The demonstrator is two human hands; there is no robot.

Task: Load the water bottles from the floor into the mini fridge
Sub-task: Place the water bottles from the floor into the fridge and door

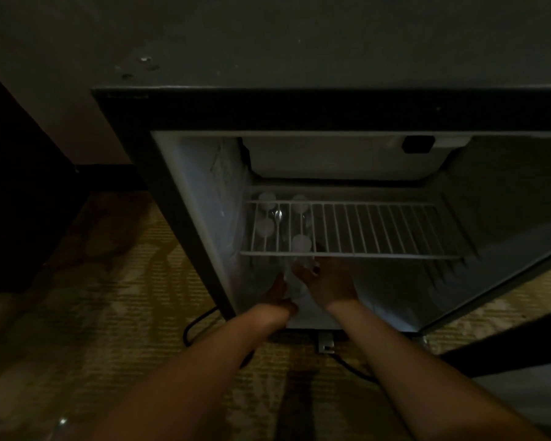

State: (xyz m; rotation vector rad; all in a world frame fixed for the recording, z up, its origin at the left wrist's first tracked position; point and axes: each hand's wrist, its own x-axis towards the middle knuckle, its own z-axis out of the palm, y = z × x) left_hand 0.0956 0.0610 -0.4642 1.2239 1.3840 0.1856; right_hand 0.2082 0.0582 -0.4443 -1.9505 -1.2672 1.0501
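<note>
The mini fridge (185, 218) stands open in front of me, dimly lit. Several clear water bottles with white caps (265, 226) stand at the left under its white wire shelf (379, 230). Both my hands reach into the lower compartment just below the shelf's front edge. My left hand (280, 294) and my right hand (328, 281) hold one clear water bottle (295, 283) between them, its cap (301, 244) showing through the shelf wires. How the fingers wrap it is hard to make out in the dark.
The fridge door (506, 281) hangs open to the right. A black power cord (198, 323) loops on the patterned carpet (124, 297) below the fridge. A dark piece of furniture (19, 186) stands at the left. Something shiny (61, 421) lies at the bottom left.
</note>
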